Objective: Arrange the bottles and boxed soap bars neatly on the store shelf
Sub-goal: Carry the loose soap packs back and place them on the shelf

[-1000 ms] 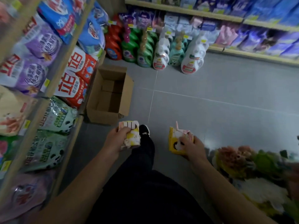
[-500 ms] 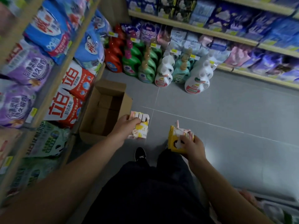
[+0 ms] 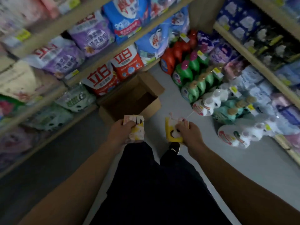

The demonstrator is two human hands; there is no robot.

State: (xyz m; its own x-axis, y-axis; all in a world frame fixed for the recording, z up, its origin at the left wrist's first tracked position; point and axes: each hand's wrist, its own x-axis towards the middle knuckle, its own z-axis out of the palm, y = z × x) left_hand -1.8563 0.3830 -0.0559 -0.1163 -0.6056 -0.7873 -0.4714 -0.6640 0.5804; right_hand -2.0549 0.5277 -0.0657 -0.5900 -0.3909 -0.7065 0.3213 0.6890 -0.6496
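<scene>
My left hand [image 3: 121, 133] grips a pink, white and yellow pack of boxed soap bars [image 3: 135, 129] at waist height. In my right hand [image 3: 189, 135] is a second pack of boxed soap bars [image 3: 172, 130], yellow with a white and pink top. Both packs hang over the grey floor, above my dark trousers and one shoe [image 3: 174, 147]. Several detergent bottles [image 3: 194, 82], red, green, teal and white, stand in rows on the floor at the right, in front of the right-hand shelf [image 3: 253, 60].
An open cardboard box [image 3: 129, 98] sits on the floor just beyond my hands, against the left shelf unit [image 3: 103, 52] stacked with bags of washing powder. The right shelf holds purple and blue packs. Grey floor [image 3: 243, 168] runs between the two shelf units.
The view has swung left and tilted up towards the left shelf. Both hands have kept their soap packs and come closer together. The basket of goods at lower right has left view.
</scene>
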